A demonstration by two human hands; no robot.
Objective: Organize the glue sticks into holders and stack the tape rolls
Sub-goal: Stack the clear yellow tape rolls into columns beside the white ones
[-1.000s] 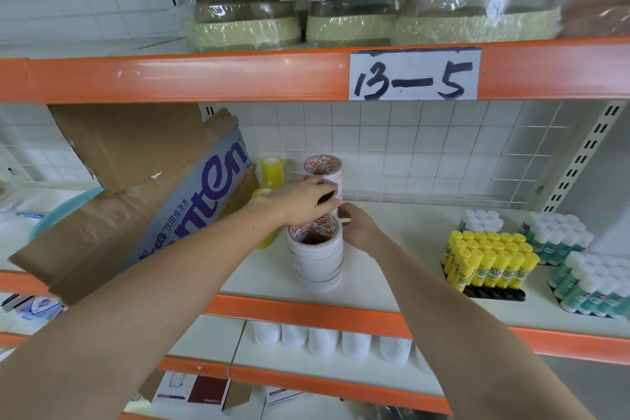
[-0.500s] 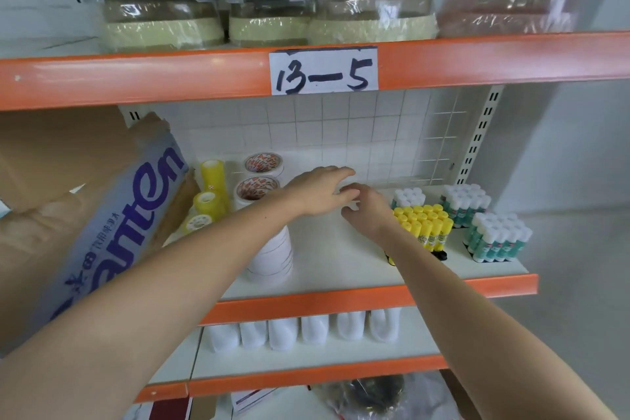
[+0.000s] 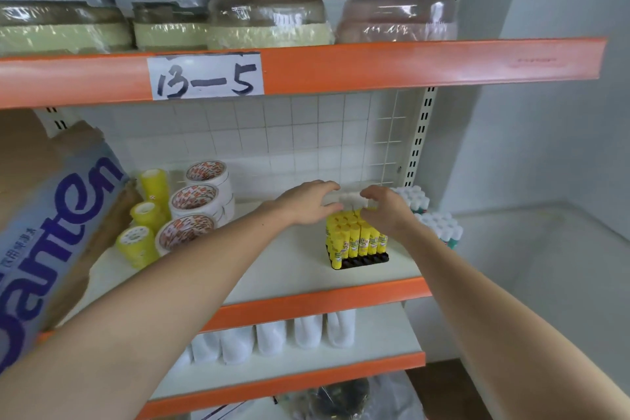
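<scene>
A: Both hands were up at the middle shelf, right of centre in the frame. The left hand hung spread, fingers loosely curved, gripping nothing.

B: And the right hand mirrored it, curved over the yellow glue sticks. Whether it actually touched their caps couldn't be told.

A: Those sticks stood upright in a black holder, just below the two hands. A white-capped cluster sat behind them, in the gap between the fingers.

B: More glue sticks waited at the far right edge of the shelf.

A: Light, rigid plastic tubes, probably smooth, so likely to topple as a bunch. Best squeezed from both sides, low on the bodies.

B: The tape rolls stood stacked at centre left, beside small yellow rolls. Stiff rings, easy to pinch by the rim.
</scene>
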